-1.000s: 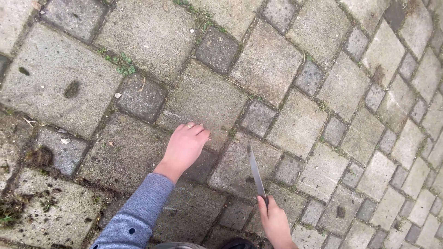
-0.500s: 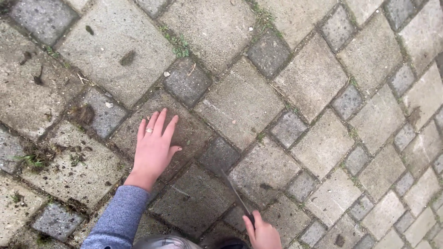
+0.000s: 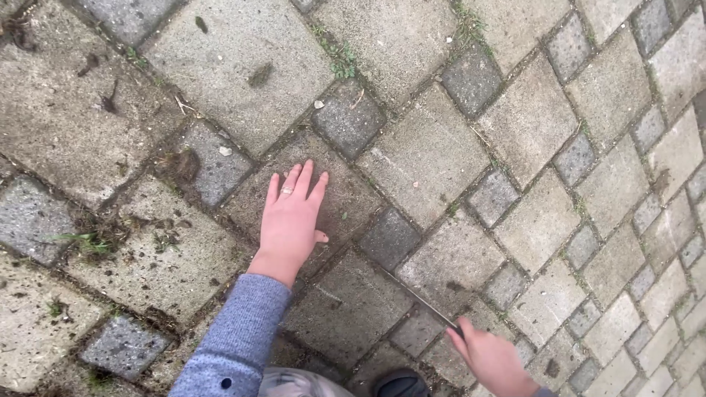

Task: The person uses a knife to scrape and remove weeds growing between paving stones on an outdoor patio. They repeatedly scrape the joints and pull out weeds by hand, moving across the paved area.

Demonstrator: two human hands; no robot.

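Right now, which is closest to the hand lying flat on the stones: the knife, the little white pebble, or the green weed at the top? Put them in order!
From the left hand:
1. Knife, lower right, in the right hand.
2. White pebble, above, on a small dark paver.
3. Green weed, farther up, in a joint.
Knife and pebble are nearly a tie.

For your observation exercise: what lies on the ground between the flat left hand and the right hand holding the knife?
In the head view, paving stones and the knife's blade lie between the left hand and right hand.
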